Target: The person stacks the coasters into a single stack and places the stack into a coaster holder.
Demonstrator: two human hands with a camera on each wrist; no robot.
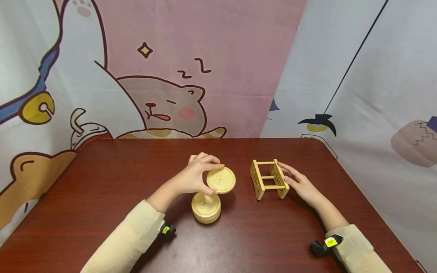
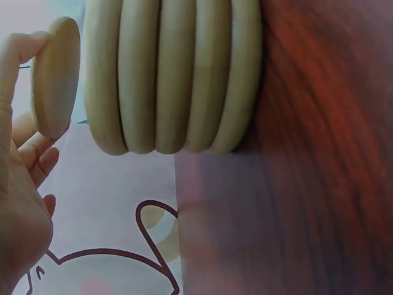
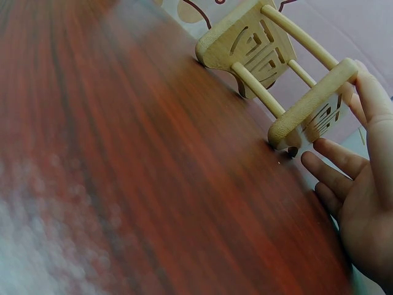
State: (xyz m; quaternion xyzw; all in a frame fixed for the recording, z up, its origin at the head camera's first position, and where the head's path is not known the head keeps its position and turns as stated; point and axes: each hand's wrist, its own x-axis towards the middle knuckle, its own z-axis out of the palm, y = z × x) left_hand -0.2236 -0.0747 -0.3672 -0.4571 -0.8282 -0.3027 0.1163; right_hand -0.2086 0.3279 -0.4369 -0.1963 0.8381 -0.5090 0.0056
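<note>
My left hand [image 1: 191, 178] pinches a round pale wooden coaster [image 1: 223, 179] by its edge, thumb on one side and fingers on the other. The coaster hangs tilted above a stack of matching coasters [image 1: 206, 212], whose top one carries a dark fan-shaped line drawing. Several stacked rims [image 2: 175, 80] fill the upper middle of the left wrist view. To the right stands a wooden coaster rack [image 1: 257, 182] with two carved side panels joined by round rods. My right hand [image 1: 302, 187] rests its fairly straight fingers against the rack's right panel [image 3: 313, 101]; nothing sits between the rods.
The dark red wooden table [image 1: 252, 235] lies under everything. Behind it hangs a cloth backdrop [image 1: 239, 68] printed with cartoon animals, and it continues along both sides. A black wrist camera [image 1: 324, 246] is strapped at the right sleeve, another at the left.
</note>
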